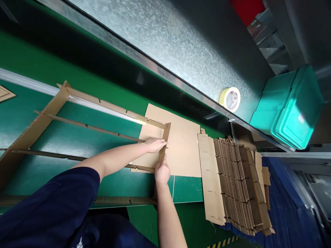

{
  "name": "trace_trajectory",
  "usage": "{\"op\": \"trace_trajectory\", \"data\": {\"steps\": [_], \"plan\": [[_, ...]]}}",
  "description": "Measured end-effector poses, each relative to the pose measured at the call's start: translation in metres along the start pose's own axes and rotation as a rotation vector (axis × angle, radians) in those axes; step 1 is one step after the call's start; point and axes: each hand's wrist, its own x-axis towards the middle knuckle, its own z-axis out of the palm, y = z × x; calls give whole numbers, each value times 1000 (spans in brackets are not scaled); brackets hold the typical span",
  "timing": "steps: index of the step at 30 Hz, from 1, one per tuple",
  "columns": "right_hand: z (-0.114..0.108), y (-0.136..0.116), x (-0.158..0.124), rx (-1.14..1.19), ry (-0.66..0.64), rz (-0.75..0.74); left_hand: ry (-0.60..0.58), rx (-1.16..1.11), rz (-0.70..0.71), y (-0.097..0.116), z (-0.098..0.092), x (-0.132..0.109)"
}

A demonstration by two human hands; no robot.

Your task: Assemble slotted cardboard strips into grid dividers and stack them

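Observation:
Slotted cardboard strips stand on edge, crossed into an open divider frame. A long cross strip [36,127] joins them at the left end, and a second cross strip [167,132] spans the right end. My left hand [155,145] is closed at that right cross strip, where a lengthwise strip [103,131] meets it. Just nearer to me, my right hand [162,171] grips the same cross strip, its index finger lying along it. Part of the joint is hidden by my fingers. Under this end lies a flat cardboard sheet [183,148].
A stack of slotted cardboard strips [232,182] stands at the right of the green table [187,189]. Above the far side runs a metal shelf [165,44] with a tape roll [230,99] and a teal bin [292,106]. A cardboard piece [5,93] lies far left.

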Motion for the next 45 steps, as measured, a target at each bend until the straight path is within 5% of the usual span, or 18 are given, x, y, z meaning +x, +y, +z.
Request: {"op": "trace_trajectory", "data": {"steps": [7,15,24,36,40,45], "plan": [[5,2,-2,-25,44,11,266,185,-10,-11,-25,40],[7,5,-2,-11,68,-15,219,139,-93,-35,-21,47],[-9,-3,1,-36,-78,24,88,246,-183,-60,-30,74],[-5,1,6,198,-109,72,27,327,-288,-44,-28,72],[-8,17,5,424,-102,11,123,253,-354,-26,-41,41],[-14,36,-24,439,47,-51,184,217,-297,-1,-55,-82]]}}
